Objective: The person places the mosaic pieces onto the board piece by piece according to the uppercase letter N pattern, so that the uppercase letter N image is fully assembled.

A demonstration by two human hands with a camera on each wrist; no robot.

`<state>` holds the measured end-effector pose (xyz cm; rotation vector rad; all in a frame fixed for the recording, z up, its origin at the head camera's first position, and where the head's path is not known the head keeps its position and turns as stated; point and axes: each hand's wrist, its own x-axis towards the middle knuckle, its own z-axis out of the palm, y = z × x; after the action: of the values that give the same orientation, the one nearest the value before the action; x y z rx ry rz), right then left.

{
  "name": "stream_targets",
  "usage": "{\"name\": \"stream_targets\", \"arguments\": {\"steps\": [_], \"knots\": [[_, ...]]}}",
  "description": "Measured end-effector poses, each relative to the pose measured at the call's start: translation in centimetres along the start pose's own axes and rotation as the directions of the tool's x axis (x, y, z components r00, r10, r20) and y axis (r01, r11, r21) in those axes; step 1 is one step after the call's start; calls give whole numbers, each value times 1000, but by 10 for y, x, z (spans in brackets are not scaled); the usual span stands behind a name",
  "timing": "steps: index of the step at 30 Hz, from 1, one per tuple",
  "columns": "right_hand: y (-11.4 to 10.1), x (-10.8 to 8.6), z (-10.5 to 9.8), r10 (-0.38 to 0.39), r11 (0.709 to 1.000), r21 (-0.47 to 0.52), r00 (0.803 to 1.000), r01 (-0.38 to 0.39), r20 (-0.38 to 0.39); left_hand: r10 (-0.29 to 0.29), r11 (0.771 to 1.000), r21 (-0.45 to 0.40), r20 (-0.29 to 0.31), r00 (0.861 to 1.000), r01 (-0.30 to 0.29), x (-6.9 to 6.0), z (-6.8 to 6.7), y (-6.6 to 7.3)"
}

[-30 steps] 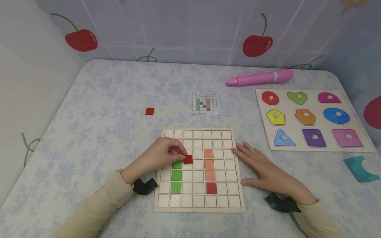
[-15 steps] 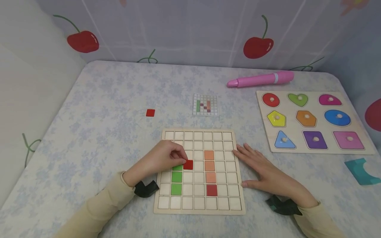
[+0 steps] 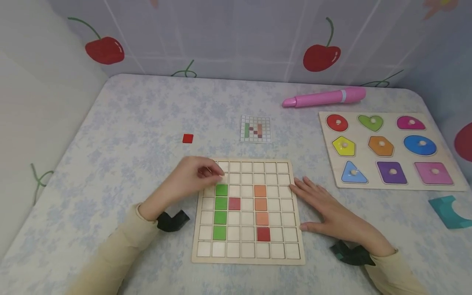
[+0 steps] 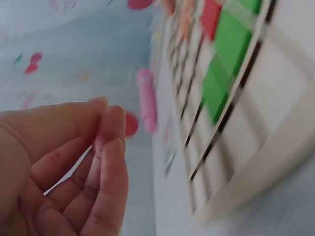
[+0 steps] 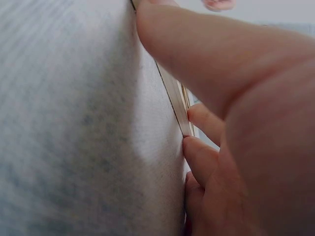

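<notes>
A wooden grid board lies flat on the table. On it, several green tiles form a column, several orange tiles form another, and a dark red tile sits below the orange ones. Beside the green column, a red tile lies in a cell. Over the board's upper left corner is my left hand; in the left wrist view its thumb and fingertips meet, with nothing visible between them. My right hand rests spread, thumb and fingertips touching the board's right edge.
A loose red tile lies beyond the board's left corner. A small pattern card lies behind the board. To the right are a shape puzzle board, a pink pen-shaped object and a teal curved piece.
My left hand has let go of the red tile, which now lies in a cell beside the green column. The hand has moved up and left. My right hand stays at the board's edge.
</notes>
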<state>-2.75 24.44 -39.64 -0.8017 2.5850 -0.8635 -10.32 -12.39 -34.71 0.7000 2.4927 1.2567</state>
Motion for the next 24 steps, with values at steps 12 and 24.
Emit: {"name": "stream_targets", "arguments": {"steps": [12, 24], "knots": [[-1, 0, 1, -2, 1000, 31, 1000, 3, -1, -348, 927, -189, -122, 930, 323, 35, -83, -78], [-1, -1, -2, 31, 999, 26, 999, -31, 12, -256, 964, 27, -179, 950, 265, 45, -70, -102]]}}
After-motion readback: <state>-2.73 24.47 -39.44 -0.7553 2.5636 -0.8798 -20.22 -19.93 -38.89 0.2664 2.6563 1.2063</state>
